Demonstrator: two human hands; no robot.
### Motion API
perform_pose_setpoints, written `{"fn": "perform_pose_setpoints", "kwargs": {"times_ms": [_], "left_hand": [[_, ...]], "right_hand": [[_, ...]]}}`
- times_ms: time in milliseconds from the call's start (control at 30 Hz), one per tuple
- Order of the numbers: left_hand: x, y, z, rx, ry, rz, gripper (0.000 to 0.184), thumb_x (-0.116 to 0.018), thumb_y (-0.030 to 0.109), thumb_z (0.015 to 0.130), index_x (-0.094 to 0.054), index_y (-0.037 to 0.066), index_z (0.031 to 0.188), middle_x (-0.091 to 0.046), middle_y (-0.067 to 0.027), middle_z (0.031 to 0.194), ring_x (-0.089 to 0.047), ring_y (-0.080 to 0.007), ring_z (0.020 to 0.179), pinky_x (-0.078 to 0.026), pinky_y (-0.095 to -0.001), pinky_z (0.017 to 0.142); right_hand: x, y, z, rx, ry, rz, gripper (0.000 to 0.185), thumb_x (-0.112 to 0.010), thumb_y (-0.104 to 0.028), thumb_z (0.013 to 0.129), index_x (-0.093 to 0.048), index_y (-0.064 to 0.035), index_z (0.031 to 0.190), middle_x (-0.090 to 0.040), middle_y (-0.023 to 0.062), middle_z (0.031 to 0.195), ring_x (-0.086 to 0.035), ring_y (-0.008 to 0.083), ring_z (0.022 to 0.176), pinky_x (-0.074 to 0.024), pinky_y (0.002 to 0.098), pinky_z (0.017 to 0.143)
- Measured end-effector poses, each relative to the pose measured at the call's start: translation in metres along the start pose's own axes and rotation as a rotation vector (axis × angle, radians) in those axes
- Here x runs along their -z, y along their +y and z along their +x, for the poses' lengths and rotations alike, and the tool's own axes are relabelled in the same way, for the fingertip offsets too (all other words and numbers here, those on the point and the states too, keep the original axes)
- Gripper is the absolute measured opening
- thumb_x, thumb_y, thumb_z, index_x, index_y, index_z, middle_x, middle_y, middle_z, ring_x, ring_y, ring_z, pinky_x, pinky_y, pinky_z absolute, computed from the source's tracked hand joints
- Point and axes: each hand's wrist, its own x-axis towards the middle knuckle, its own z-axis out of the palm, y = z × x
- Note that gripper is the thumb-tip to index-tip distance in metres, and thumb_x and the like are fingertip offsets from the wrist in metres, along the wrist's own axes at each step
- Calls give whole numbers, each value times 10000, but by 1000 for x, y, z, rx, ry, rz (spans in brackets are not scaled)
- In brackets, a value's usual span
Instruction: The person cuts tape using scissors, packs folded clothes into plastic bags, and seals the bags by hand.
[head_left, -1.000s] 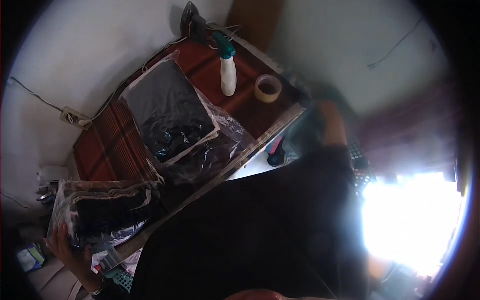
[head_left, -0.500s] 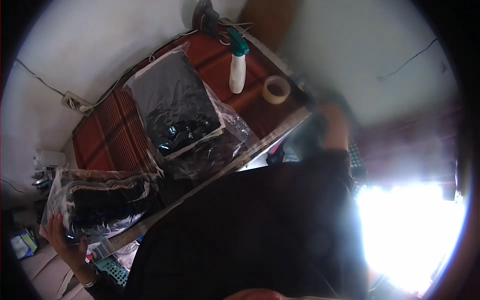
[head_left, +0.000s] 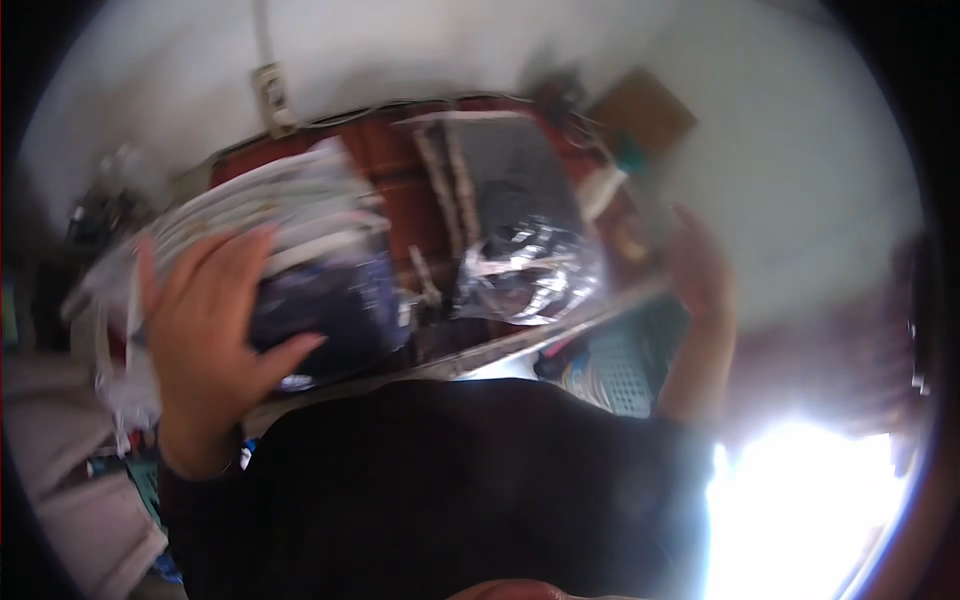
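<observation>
My left hand [head_left: 210,345] lies with fingers and thumb spread on a clear plastic bag of folded dark clothing [head_left: 330,300] at the table's left. The bag's pale folded layers show along its upper side. At the right end of the table, my right hand [head_left: 700,270] is raised and blurred, fingers stretched out, with nothing visible in it. A blurred tape roll [head_left: 630,243] is just left of that hand. Between my hands, a second plastic-wrapped dark garment pack [head_left: 520,200] lies flat, its lower end shiny and crumpled.
The spray bottle [head_left: 603,192] with a green head stands near the far right corner of the red-brown table [head_left: 385,155]. A wall socket [head_left: 272,100] has a cable running along the back edge. A teal basket [head_left: 615,375] sits below the front edge. Bright light glares at lower right.
The view has turned and shifted. My left hand has moved from the near bag's outer edge to on top of it, and that bag looks turned. My right hand has risen into clearer sight.
</observation>
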Motion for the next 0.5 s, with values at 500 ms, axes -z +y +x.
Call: {"fn": "perform_pose_setpoints", "kwargs": {"times_ms": [500], "left_hand": [[-5, -19, -13, 40, 153, -389, 589, -738, 372, 688, -563, 34, 1138, -634, -85, 1049, -542, -285, 1128, -128, -620, 1096]], "right_hand": [[-314, -12, -69, -625, -798, 748, 638, -212, -463, 1013, -127, -38, 1482, -531, 118, 615, -439, 199, 465, -392, 272, 395]]}}
